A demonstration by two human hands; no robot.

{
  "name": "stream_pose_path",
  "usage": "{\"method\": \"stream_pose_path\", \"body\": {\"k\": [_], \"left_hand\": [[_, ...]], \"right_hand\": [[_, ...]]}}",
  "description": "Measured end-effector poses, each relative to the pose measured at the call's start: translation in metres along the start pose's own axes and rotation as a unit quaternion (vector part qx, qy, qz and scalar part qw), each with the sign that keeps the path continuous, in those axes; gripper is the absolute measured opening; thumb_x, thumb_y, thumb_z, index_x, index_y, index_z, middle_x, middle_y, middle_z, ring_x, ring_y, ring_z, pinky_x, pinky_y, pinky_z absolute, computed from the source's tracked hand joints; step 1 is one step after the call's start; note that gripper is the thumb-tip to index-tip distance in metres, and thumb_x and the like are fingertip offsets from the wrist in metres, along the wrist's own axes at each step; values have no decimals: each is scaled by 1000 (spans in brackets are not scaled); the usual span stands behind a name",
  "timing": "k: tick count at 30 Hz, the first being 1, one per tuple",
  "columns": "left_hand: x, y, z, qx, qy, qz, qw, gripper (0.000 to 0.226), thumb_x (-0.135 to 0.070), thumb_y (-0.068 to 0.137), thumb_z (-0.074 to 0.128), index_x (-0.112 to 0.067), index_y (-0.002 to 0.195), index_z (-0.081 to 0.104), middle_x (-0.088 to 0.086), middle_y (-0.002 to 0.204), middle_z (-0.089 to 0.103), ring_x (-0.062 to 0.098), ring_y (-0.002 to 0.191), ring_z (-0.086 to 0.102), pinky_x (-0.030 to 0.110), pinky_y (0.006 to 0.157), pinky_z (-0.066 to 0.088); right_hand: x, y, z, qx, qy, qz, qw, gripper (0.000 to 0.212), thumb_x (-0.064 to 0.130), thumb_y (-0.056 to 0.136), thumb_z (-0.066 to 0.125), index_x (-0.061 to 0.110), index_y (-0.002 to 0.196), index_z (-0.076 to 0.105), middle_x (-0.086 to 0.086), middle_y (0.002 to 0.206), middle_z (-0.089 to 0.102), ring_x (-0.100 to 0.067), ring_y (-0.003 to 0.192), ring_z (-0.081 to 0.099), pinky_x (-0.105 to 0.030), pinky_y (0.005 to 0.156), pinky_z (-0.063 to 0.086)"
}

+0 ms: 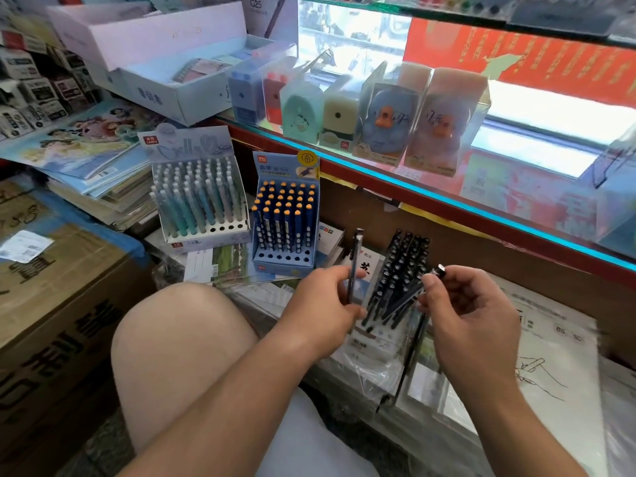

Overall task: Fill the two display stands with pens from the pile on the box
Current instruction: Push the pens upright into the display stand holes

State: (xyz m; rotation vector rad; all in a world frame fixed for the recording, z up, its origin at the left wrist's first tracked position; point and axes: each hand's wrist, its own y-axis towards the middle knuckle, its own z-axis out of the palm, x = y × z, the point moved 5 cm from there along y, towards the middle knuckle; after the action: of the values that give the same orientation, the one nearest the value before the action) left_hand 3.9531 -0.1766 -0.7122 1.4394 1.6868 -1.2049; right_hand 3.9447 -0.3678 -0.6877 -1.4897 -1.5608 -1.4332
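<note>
Bare knee [182,356] up front, then left hand [323,304] pinching one dark pen [354,256] upright and right hand [471,311] gripping a second pen [438,270] over the pen pile [406,256], I'd guess sorting them for the blue stand [284,266] and pale stand [206,232] behind.

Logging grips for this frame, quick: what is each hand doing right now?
Left hand: holds an upright dark pen.
Right hand: pinches a slanted dark pen near its silver end.
</note>
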Motion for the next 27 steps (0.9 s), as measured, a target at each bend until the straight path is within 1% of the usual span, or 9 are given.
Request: {"method": "stream_pose_path", "body": {"k": [4, 8, 11, 14, 17, 19, 22, 24, 27], "left_hand": [[1, 3, -8, -54, 9, 0, 998, 46, -14, 91, 76, -32, 130, 60, -6, 79, 57, 9, 74, 58, 22, 68, 47], [0, 2, -7, -62, 15, 5, 998, 26, -15, 87, 80, -29, 102, 63, -6, 79, 58, 9, 71, 55, 23, 66, 45], [0, 3, -5, -60, 18, 10, 998, 24, -16, 85, 82, -26, 90, 61, -6, 78, 58, 9, 68, 54, 22, 63, 43], [-1, 3, -4, -59, 20, 12, 998, 24, -16, 84, 83, -24, 88, 60, -5, 78, 59, 10, 68, 54, 23, 64, 46], [-1, 2, -3, -61, 23, 14, 998, 26, -17, 83, 84, -24, 87, 60, -5, 79, 60, 8, 67, 54, 21, 64, 46], [-2, 2, -3, -61, 34, 20, 997, 26, -18, 82, 86, -25, 86, 61, -7, 77, 60, 6, 65, 54, 20, 61, 47], [-3, 2, -1, -56, 63, 37, 996, 22, -21, 82, 85, -29, 85, 65, -9, 77, 61, 6, 67, 55, 24, 65, 50], [-3, 2, 2, -38, 71, 44, 996, 16, -23, 86, 82, -32, 92, 71, -10, 80, 62, 6, 72, 58, 27, 71, 53], [-4, 2, 7, -7, 71, 56, 996, 17, -21, 89, 78, -33, 100, 75, -9, 82, 66, 8, 76, 62, 35, 78, 58]], "right_hand": [[-10, -5, 5, 19, -72, -32, 997, 16, 19, 91, 74, 34, 92, 67, 12, 80, 68, -5, 77, 66, -13, 66, 54], [-24, -9, 15, 30, -120, -37, 992, 12, 26, 89, 74, 32, 99, 69, 17, 83, 69, 1, 79, 66, -13, 70, 55], [-29, -9, 19, 31, -139, -46, 989, 14, 27, 88, 74, 23, 102, 74, 15, 84, 69, 3, 82, 66, -7, 72, 52], [-30, -9, 22, 38, -181, -66, 980, 13, 23, 88, 78, 19, 100, 76, 13, 82, 69, 5, 74, 64, -6, 69, 49], [-33, -11, 31, 71, -243, -83, 964, 11, 23, 86, 81, 18, 95, 77, 8, 79, 71, -6, 68, 64, -24, 66, 56], [-34, -12, 34, 85, -266, -86, 956, 11, 24, 85, 83, 19, 93, 78, 7, 77, 71, -9, 66, 64, -31, 63, 58], [-34, -8, 33, 100, -264, -44, 958, 16, 33, 86, 80, 21, 96, 77, 12, 77, 70, -4, 68, 64, -26, 65, 56], [-30, -5, 27, 95, -260, -22, 961, 17, 40, 89, 74, 24, 95, 77, 18, 74, 67, 3, 67, 62, -19, 66, 54], [-13, -1, 15, 72, -188, -20, 979, 9, 29, 95, 67, 26, 95, 75, 18, 69, 66, 2, 67, 65, -13, 59, 52]]}}
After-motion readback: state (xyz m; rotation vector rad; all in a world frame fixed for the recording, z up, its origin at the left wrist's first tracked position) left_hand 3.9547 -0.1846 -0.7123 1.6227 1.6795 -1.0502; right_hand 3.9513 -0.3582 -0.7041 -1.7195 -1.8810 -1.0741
